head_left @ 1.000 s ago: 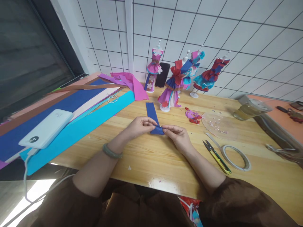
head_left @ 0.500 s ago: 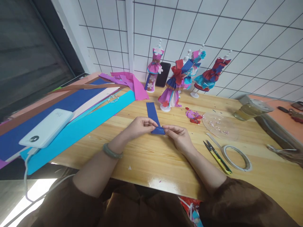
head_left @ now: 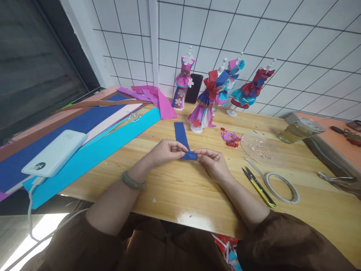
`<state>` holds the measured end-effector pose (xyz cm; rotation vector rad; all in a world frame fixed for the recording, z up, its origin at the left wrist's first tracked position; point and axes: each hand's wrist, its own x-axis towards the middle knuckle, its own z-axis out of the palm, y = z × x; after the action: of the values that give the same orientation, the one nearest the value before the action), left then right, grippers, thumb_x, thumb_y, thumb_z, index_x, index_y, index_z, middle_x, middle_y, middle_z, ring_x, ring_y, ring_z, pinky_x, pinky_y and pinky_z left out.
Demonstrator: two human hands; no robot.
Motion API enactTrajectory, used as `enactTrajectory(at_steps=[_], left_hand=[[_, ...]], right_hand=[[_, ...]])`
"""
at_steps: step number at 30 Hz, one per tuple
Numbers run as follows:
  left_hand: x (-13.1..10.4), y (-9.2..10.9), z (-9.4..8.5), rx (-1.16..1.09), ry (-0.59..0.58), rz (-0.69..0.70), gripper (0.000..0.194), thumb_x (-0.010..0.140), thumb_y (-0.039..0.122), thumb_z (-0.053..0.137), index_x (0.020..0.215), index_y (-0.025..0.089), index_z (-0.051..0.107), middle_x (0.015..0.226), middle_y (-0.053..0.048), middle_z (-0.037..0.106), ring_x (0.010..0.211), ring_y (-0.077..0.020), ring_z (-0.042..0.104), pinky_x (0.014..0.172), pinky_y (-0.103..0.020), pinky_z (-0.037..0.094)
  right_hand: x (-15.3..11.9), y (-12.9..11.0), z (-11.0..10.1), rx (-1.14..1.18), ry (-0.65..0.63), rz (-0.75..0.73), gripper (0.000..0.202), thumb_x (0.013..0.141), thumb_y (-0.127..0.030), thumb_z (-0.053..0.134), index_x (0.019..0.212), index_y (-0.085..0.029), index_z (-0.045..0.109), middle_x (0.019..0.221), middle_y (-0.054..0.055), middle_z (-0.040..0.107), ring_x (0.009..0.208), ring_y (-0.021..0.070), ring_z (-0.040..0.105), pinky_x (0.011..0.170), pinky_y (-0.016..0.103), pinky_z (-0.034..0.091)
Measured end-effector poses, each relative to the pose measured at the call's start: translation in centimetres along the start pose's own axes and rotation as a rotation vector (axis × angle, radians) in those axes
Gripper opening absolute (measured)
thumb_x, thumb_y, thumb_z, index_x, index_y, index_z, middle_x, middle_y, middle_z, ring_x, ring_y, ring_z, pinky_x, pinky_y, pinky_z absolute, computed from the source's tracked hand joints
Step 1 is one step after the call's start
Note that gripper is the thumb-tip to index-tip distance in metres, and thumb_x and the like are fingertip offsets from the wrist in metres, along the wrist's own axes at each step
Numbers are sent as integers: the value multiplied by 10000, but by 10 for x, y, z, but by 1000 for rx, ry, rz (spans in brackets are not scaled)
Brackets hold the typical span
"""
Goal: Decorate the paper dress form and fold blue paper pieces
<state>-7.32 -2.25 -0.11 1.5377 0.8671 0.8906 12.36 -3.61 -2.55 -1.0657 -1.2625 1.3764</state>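
A dark blue crepe paper strip (head_left: pixel 181 133) lies on the wooden table, its near end folded and gathered between my hands. My left hand (head_left: pixel 170 149) pinches the fold from the left, thumb and index finger closed on it. From the right, my right hand (head_left: pixel 213 162) grips the other end of the fold between its fingertips. The fingertips cover part of the gathered paper. Beyond the strip stands a small mannequin in a red, blue and purple paper dress (head_left: pixel 206 101).
Yellow-handled snips (head_left: pixel 259 188) and a tape roll (head_left: pixel 282 188) lie right of my right forearm. A clear plate (head_left: pixel 261 150) holds small beads. Coloured paper sheets (head_left: pixel 121 139) and a white power bank (head_left: pixel 55 152) cover the left side. A cup (head_left: pixel 300 130) stands far right.
The near end of the blue strip looks slightly more pinched together between the fingertips. Both hands stay in nearly the same place.
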Motion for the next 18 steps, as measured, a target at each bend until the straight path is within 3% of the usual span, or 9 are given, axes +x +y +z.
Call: enactTrajectory(at_steps=[7, 12, 18], left_hand=[[1, -1, 3, 20, 50, -15, 254, 640, 328, 628, 767, 109, 635, 703, -49, 644, 622, -104, 565, 575, -208, 434], [3, -6, 4, 5, 82, -12, 227, 633, 287, 639, 777, 115, 606, 692, -31, 622, 629, -91, 558, 583, -195, 427], [2, -6, 4, 54, -34, -38, 338, 664, 312, 607, 941, 118, 598, 831, -73, 637, 742, -134, 574, 668, -247, 444]], right_hand=[[-4, -9, 8, -173, 41, -56, 180, 649, -332, 656, 725, -169, 656, 668, 22, 645, 564, 108, 541, 571, 240, 432], [-4, -10, 12, -162, 27, -141, 222, 637, -336, 670, 773, -180, 588, 679, 14, 612, 611, 114, 556, 602, 244, 447], [-7, -8, 13, -261, 16, -276, 260, 684, -299, 637, 896, -194, 529, 780, 34, 617, 723, 134, 579, 724, 290, 454]])
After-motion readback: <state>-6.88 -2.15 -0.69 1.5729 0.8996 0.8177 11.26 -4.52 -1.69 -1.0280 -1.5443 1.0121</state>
